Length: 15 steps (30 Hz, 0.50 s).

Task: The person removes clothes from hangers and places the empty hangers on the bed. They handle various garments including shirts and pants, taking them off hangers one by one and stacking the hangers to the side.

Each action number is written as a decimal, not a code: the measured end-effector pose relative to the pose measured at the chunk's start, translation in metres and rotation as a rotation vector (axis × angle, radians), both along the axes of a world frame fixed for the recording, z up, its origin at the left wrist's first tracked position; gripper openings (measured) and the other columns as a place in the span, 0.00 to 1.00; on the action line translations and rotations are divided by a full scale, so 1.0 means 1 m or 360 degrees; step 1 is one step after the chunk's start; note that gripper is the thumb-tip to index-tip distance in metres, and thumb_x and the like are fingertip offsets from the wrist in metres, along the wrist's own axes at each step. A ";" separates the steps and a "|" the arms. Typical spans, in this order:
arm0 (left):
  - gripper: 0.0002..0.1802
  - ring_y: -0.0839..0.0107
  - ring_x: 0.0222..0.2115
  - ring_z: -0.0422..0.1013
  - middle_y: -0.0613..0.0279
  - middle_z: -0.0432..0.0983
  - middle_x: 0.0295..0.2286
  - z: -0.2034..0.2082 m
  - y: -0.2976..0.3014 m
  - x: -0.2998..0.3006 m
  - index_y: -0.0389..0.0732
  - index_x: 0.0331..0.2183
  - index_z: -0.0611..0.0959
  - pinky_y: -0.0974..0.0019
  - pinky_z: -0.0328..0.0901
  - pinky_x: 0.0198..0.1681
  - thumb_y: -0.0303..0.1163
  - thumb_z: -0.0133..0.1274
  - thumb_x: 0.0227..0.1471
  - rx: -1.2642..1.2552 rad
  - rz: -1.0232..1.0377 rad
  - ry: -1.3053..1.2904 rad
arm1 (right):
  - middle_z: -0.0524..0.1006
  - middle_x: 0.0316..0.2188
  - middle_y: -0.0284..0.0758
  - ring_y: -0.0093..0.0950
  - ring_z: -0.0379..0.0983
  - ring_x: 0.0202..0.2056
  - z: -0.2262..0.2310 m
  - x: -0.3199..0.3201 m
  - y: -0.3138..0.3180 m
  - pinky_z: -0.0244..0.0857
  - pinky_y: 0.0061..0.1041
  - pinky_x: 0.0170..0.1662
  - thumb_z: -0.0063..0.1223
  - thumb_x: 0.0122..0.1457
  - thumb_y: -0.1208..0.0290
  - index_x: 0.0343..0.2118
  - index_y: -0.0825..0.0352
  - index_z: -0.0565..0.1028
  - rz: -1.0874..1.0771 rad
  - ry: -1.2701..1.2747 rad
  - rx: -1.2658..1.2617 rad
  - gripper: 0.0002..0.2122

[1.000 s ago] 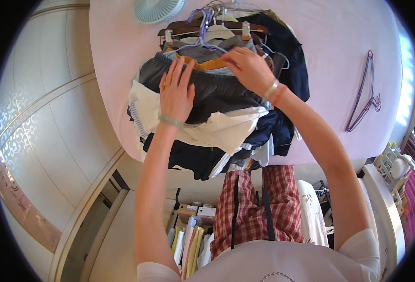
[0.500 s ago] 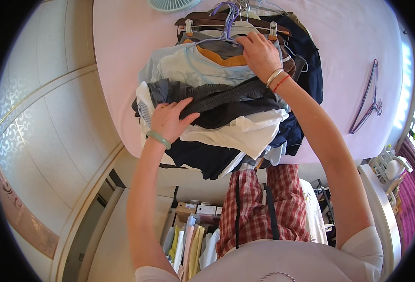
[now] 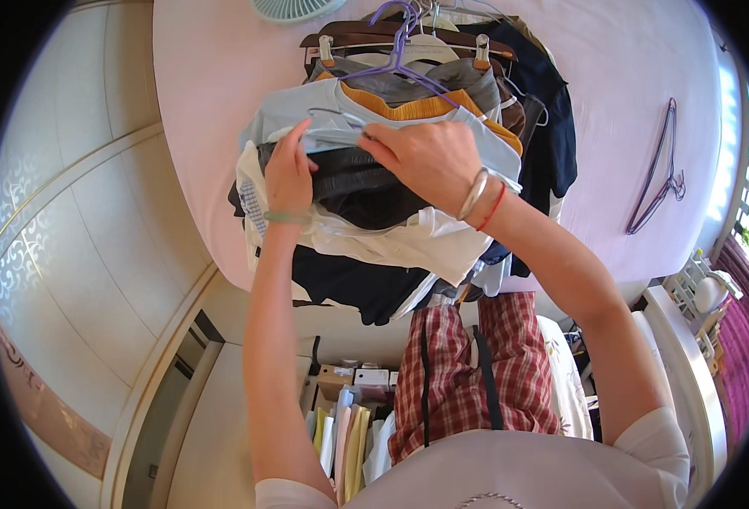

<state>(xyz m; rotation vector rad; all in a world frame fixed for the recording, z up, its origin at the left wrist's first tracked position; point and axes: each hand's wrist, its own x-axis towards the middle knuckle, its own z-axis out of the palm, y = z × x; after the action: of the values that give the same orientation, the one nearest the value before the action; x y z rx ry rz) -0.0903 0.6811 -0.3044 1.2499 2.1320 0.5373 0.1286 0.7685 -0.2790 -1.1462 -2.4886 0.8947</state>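
A dark garment with an elastic waistband (image 3: 349,174) lies across a pile of clothes. My left hand (image 3: 290,174) closes at the garment's left end. My right hand (image 3: 434,161) is closed, thumb and fingertips together, around a thin greyish hanger (image 3: 334,111) that is blurred and partly hidden by my fingers. Beneath and beyond them is a light blue shirt (image 3: 277,110) with a mustard collar (image 3: 400,109), on a purple hanger (image 3: 400,61). Nearer me, white (image 3: 442,242) and black (image 3: 349,276) garments spill over the bed's edge.
More clothes on clip hangers (image 3: 408,42) lie at the far end of the pile. A pale green fan (image 3: 294,7) stands at the back left. Empty hangers (image 3: 659,170) rest on the pink sheet (image 3: 612,76) at right. Below sits a drawer area with folded cloths (image 3: 353,450).
My right hand has come down and left from the shirt collar, bringing a thin hanger. My left hand has moved up and its fingers have drawn together. The waistband garment has shifted.
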 end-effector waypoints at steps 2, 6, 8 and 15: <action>0.18 0.71 0.20 0.70 0.56 0.74 0.34 0.009 -0.014 -0.009 0.43 0.48 0.78 0.69 0.67 0.29 0.23 0.41 0.59 0.0031 -0.0143 0.0095 | 0.73 0.15 0.34 0.35 0.72 0.19 0.000 0.014 0.000 0.62 0.33 0.21 0.50 0.62 0.58 0.31 0.56 0.78 0.0103 -0.0017 -0.0072 0.10; 0.16 0.76 0.18 0.70 0.62 0.73 0.24 0.013 -0.016 -0.026 0.41 0.41 0.84 0.74 0.66 0.22 0.29 0.41 0.59 -0.0199 0.0483 -0.0287 | 0.75 0.19 0.33 0.33 0.73 0.21 0.003 0.059 -0.010 0.62 0.32 0.23 0.55 0.57 0.64 0.30 0.59 0.79 0.0391 0.0234 -0.0077 0.06; 0.15 0.77 0.17 0.68 0.64 0.72 0.21 0.016 -0.008 -0.031 0.40 0.37 0.85 0.74 0.67 0.24 0.31 0.44 0.56 -0.0316 0.0622 -0.0441 | 0.75 0.21 0.32 0.32 0.72 0.23 0.011 0.075 -0.011 0.64 0.30 0.27 0.56 0.54 0.72 0.31 0.63 0.79 0.0377 0.0311 -0.0210 0.03; 0.14 0.65 0.26 0.73 0.57 0.75 0.26 -0.014 -0.007 -0.035 0.46 0.43 0.83 0.65 0.69 0.34 0.33 0.52 0.53 -0.0376 0.0146 -0.0167 | 0.76 0.27 0.31 0.20 0.70 0.27 0.009 0.112 -0.001 0.66 0.20 0.34 0.47 0.66 0.69 0.39 0.70 0.78 -0.0320 0.1178 -0.1142 0.10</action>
<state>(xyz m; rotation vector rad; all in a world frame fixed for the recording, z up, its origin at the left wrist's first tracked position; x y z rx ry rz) -0.1250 0.6744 -0.3183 0.9774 2.1020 0.3677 0.2408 0.7680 -0.2701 -0.9485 -1.4584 1.8139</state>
